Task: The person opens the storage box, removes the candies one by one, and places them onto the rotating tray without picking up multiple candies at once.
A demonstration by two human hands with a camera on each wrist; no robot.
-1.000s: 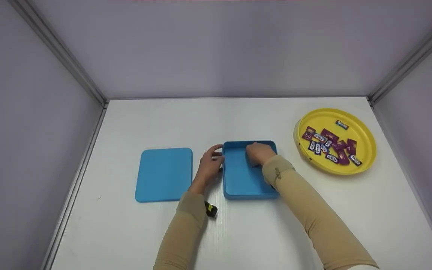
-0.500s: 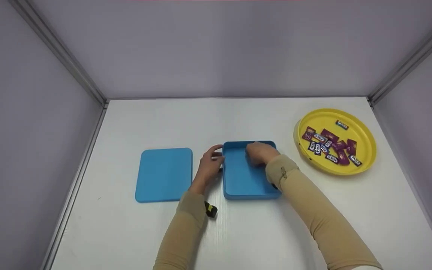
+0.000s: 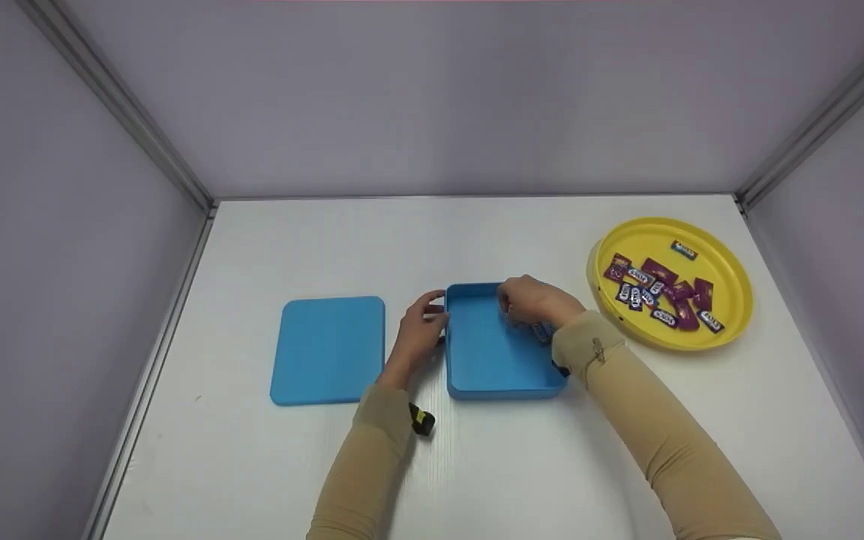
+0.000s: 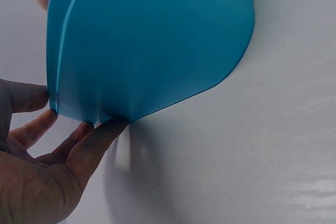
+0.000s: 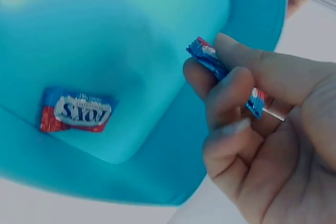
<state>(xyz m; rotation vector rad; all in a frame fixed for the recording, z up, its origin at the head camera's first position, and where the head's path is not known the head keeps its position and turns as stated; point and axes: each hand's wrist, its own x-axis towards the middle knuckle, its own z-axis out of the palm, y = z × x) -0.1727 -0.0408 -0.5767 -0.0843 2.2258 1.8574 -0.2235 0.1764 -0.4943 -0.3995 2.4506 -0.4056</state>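
A blue square box (image 3: pixel 507 394) lies in the middle of the white table. My left hand (image 3: pixel 421 330) rests against its left side, and in the left wrist view its fingertips touch the outer wall with the fingers fairly straight. Over the box's right half is my right hand (image 3: pixel 529 298). Between its thumb and fingers it pinches a blue-and-red wrapped candy (image 5: pixel 210 65), partly hidden by the fingers. Another wrapped candy (image 5: pixel 81 113) of the same look lies inside the box along the right side, also visible in the head view beside the wrist.
A flat blue lid (image 3: pixel 329 350) lies left of the box. To the right stands a round yellow tray (image 3: pixel 739 289) with several purple and blue wrapped candies (image 3: pixel 657 270) in it. Grey-white panels (image 3: pixel 477 97) enclose the table at the back and sides.
My right hand and forearm have shifted a little to the right, uncovering the candy in the box beside the wrist. The left hand, box, lid and tray stay put.
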